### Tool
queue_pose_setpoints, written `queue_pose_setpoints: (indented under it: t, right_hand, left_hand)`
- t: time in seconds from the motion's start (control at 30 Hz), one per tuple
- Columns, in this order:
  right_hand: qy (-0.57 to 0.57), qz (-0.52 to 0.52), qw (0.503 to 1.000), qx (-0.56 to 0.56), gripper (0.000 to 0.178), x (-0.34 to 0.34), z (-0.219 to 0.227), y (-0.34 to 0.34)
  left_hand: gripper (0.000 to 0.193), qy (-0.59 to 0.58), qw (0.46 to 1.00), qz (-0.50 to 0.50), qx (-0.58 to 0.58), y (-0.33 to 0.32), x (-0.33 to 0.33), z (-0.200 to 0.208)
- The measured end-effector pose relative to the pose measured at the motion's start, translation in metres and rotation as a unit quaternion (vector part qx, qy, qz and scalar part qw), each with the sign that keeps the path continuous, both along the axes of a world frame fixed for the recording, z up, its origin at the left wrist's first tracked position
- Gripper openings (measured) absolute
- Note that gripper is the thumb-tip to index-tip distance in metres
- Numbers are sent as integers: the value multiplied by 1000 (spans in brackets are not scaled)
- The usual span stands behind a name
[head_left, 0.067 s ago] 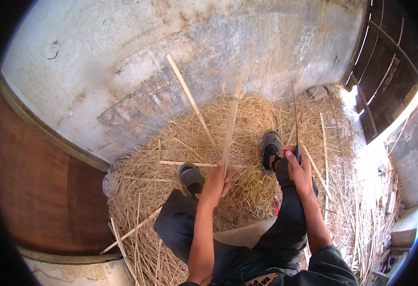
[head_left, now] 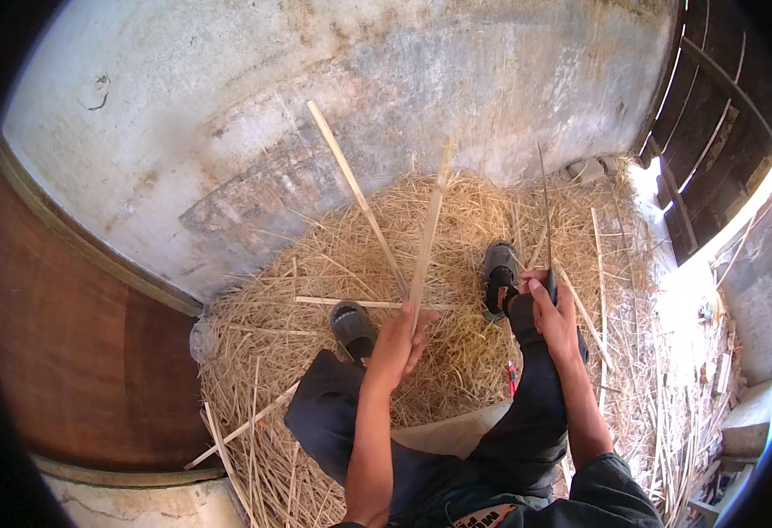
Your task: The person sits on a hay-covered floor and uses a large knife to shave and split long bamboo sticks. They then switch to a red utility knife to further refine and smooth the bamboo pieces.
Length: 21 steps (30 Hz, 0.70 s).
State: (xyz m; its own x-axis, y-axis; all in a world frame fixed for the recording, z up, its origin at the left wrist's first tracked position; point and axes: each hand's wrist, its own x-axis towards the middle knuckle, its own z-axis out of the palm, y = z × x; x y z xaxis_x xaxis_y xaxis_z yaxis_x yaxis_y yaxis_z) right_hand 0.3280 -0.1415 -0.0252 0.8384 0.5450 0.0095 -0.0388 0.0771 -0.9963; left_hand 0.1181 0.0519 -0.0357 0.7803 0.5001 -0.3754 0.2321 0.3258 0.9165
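My left hand (head_left: pixel 396 348) is closed round the lower end of a pale bamboo strip (head_left: pixel 430 227), which points up and away from me, slightly tilted to the right. In my right hand (head_left: pixel 554 315) is the dark handle of a long, thin-bladed knife (head_left: pixel 545 198). Its blade stands up, tip away from me, and apart from the strip. My right hand rests by my right knee. Beyond my left hand, a second bamboo strip (head_left: pixel 351 176) slants up toward the wall.
Straw-like shavings (head_left: pixel 456 370) cover the floor round my shoes. A stained wall (head_left: pixel 315 88) rises ahead, with a brown panel (head_left: pixel 78 334) at left and dark boards (head_left: pixel 711 132) at right. A small red object (head_left: pixel 512 377) lies between my legs. Loose strips (head_left: pixel 600 290) lie about.
The upper end of the bamboo strip in my left hand has swung slightly to the right. My right hand and the knife look unmoved.
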Motion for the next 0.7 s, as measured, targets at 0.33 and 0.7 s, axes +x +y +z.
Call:
queue_pose_setpoints:
  t: [0.33,0.7]
  right_hand:
    - [-7,77,986,-149,21,-40,-59,-28]
    - [-32,160,945,-285,43,-78,-153,-17]
  left_hand:
    - [43,137,933,25,331,-34,-81,33]
    - [17,335,818,-191,427,17,-63,31]
